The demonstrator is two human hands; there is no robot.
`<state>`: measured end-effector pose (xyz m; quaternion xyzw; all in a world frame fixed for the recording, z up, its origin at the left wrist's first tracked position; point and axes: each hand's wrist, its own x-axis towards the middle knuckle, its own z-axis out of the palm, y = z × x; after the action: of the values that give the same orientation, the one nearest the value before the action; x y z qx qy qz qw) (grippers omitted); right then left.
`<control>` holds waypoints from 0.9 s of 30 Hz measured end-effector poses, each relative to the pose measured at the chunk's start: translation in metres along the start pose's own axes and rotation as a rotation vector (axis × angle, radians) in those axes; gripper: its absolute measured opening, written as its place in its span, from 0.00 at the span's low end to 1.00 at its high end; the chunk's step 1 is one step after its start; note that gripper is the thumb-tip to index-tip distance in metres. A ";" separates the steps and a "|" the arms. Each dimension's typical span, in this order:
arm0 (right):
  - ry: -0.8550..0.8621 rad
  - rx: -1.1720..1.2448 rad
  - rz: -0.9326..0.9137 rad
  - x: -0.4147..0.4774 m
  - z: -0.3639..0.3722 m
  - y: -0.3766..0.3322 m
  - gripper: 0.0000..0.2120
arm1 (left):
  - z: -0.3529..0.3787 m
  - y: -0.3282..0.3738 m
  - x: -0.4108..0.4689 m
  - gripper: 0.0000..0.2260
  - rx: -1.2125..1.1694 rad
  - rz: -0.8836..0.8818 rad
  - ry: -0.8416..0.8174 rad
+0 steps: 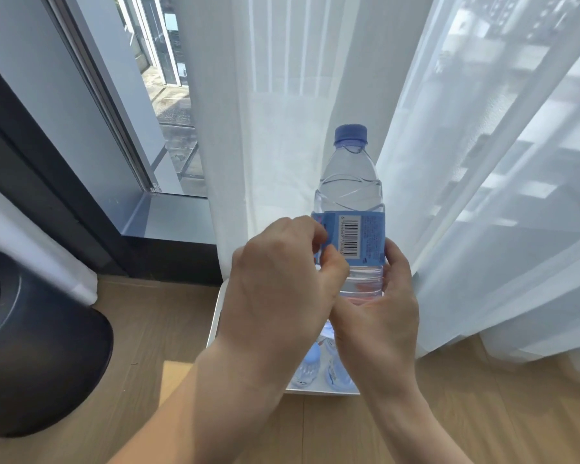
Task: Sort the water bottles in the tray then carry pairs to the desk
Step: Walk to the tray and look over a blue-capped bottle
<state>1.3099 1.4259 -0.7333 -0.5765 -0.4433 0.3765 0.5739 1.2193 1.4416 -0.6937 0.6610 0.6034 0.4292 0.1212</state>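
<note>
Held upright above white tray (215,326), barcode turned near, likely for checking: water bottle (350,195). Gripped round lower body by right hand (379,316), bearing weight; pinched at label's left edge by curled left hand (282,272), steadying. More bottles (310,366) lying in tray below.

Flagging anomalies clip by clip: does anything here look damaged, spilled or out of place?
No spill or damage shows. Oddity: the left hand seems to pinch the edge of the label on the upright bottle held by the right hand above the tray.
</note>
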 end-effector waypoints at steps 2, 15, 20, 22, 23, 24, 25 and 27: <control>0.006 -0.005 -0.006 0.001 -0.001 0.000 0.30 | 0.001 -0.002 -0.001 0.06 0.065 0.063 0.012; -0.015 0.051 0.091 0.009 -0.009 -0.006 0.27 | -0.022 -0.032 0.033 0.06 -0.206 -0.423 -0.033; -0.064 0.059 0.105 0.010 -0.014 -0.009 0.23 | -0.020 -0.070 0.037 0.08 0.082 -0.398 -0.132; -0.082 0.085 0.103 0.011 -0.015 -0.009 0.29 | -0.017 -0.087 0.038 0.11 0.234 -0.379 -0.153; -0.087 0.103 0.109 0.012 -0.015 -0.009 0.35 | -0.015 -0.098 0.038 0.12 0.320 -0.385 -0.175; -0.083 0.118 0.128 0.011 -0.016 -0.009 0.41 | -0.014 -0.109 0.036 0.12 0.401 -0.405 -0.207; -0.074 0.122 0.145 0.011 -0.017 -0.009 0.43 | -0.012 -0.120 0.034 0.12 0.463 -0.434 -0.243; -0.083 0.101 0.138 0.011 -0.021 -0.011 0.33 | -0.009 -0.138 0.027 0.11 0.538 -0.471 -0.301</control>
<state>1.3325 1.4291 -0.7204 -0.5600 -0.4061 0.4606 0.5562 1.1146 1.4959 -0.7705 0.5680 0.8053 0.1144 0.1261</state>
